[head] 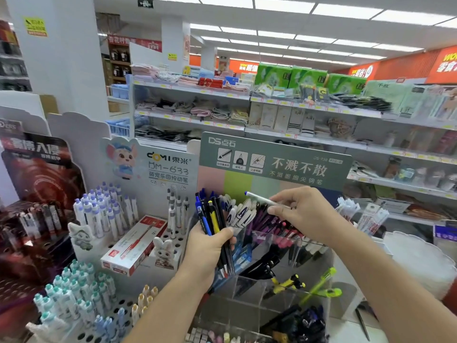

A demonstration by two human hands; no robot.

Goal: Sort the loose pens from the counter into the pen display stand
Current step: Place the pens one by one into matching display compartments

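midway, we grip a bundle [217, 229] in our left hand [206, 246]; right hand [300, 214] pinches one pen [265, 199] over the stand [279, 276].

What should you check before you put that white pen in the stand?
1. White pen held firmly by right hand: ok, pinched near one end.
2. Left hand grips the pen bundle: ok.
3. Matching white pens in the stand: ok, just below the pen.
4. Room in that compartment: cannot tell, looks crowded.
5. Pen pointing the same way as the others: not ok, it lies nearly level.
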